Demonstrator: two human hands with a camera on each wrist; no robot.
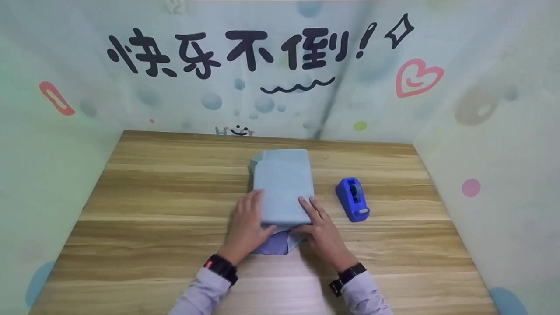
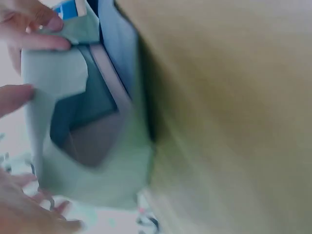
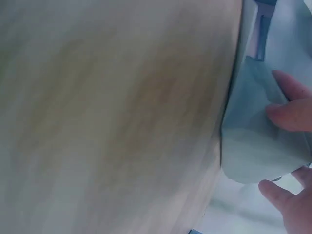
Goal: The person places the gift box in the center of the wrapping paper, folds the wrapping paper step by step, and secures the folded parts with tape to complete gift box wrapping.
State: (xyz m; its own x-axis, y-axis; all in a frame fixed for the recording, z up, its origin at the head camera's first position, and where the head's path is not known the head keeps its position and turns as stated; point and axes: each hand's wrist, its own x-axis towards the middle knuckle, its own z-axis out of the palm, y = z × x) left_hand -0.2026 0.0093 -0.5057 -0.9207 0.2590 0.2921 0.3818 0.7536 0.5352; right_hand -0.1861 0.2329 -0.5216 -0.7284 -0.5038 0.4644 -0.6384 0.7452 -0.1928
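A box wrapped in light blue paper (image 1: 284,183) lies lengthwise on the wooden table. Its near end is partly uncovered; the left wrist view shows loosely folded paper (image 2: 56,73) around a dark opening there. My left hand (image 1: 247,223) rests along the near left edge, fingers stretched over the side and thumb toward the end. At the near right corner, fingers of my right hand (image 1: 326,238) lie on the top edge while the thumb pinches the end paper. Below the hands a purple flap (image 1: 274,244) spreads on the table. In the right wrist view, fingertips touch the end paper (image 3: 258,107).
A blue tape dispenser (image 1: 352,199) stands right of the box. The wooden table (image 1: 166,183) is bounded at the back and sides by pale printed cloth (image 1: 262,83) with drawings and lettering.
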